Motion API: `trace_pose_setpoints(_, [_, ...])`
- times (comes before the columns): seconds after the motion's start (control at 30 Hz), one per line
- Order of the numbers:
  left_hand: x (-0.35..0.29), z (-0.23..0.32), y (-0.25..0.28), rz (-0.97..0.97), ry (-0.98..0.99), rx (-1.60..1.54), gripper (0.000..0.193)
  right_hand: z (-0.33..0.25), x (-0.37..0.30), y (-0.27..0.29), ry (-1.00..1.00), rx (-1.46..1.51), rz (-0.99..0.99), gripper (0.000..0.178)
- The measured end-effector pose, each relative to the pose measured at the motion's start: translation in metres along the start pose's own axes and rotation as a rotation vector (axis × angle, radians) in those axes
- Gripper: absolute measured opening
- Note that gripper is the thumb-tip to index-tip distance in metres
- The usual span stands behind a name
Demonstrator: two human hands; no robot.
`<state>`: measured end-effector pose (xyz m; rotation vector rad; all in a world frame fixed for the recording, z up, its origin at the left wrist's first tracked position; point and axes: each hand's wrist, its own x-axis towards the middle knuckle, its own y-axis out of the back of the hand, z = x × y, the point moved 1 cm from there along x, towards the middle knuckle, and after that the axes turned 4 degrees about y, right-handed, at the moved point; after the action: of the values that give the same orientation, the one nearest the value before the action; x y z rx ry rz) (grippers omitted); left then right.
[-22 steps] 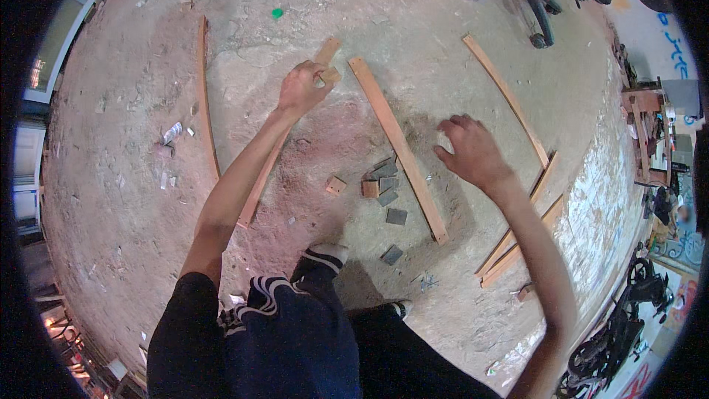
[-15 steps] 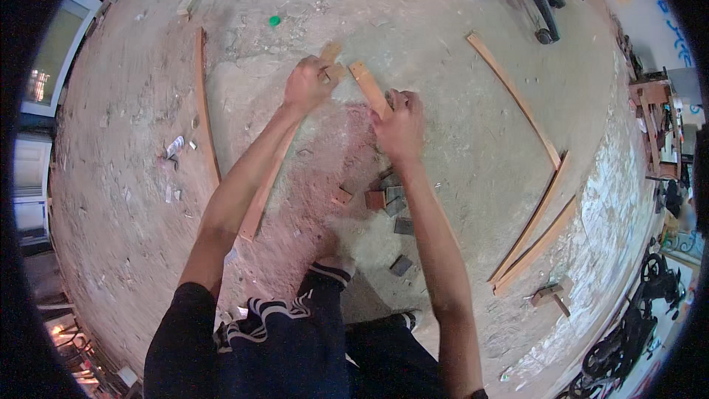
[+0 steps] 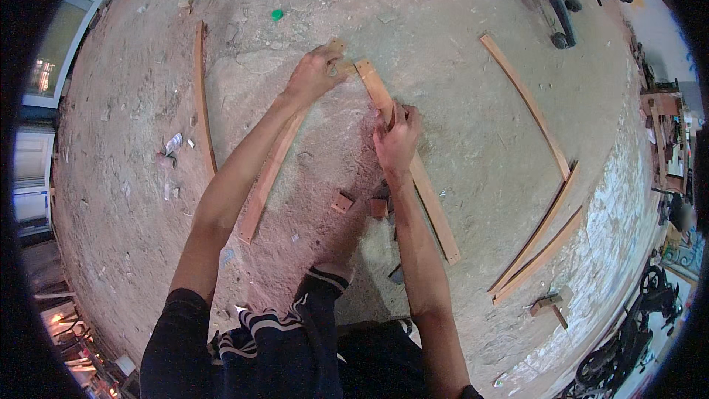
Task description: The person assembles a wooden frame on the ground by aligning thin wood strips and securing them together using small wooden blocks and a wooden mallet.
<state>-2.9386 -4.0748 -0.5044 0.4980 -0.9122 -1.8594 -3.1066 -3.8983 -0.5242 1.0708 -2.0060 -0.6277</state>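
Observation:
My left hand [image 3: 310, 76] is closed, its fingers pinching a small pale wooden piece [image 3: 345, 69]. Another bit of pale wood with holes shows just beyond the knuckles. Below that hand and forearm runs a long wooden strip [image 3: 272, 177]; whether the fingers also grip it is hidden. My right hand [image 3: 399, 135] is wrapped round a second wooden strip [image 3: 434, 210], near its far end. This strip slants past my right forearm and has small holes at both ends. Its far end nearly meets the small piece at my left fingers; I cannot tell if they touch.
On the dusty floor lie a wooden strip [image 3: 201, 96] at left and several more at right, including a long one [image 3: 526, 100]. Small brown blocks [image 3: 342, 202] lie near my feet. A green cap [image 3: 277, 15] and a chair base [image 3: 550, 7] are farther off.
My right hand has come slightly nearer and turned, so its strip's near part now shows right of my forearm. My left hand has shifted slightly right, still holding the small piece.

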Motion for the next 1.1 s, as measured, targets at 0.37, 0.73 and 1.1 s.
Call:
trace_pose_setpoints(0.37, [0.0,0.005,-0.009,0.016,-0.004,0.104,0.038,0.003,0.0,0.002,0.012,-0.003,0.006,0.034])
trace_pose_setpoints(0.73, [0.018,-0.006,-0.017,0.042,-0.09,-0.217,0.026,-0.006,-0.002,0.003,0.031,-0.04,-0.005,0.041])
trace_pose_setpoints(1.1, [0.052,0.004,-0.022,-0.174,0.009,-0.088,0.019,-0.001,-0.004,-0.003,0.001,0.017,-0.035,0.037])
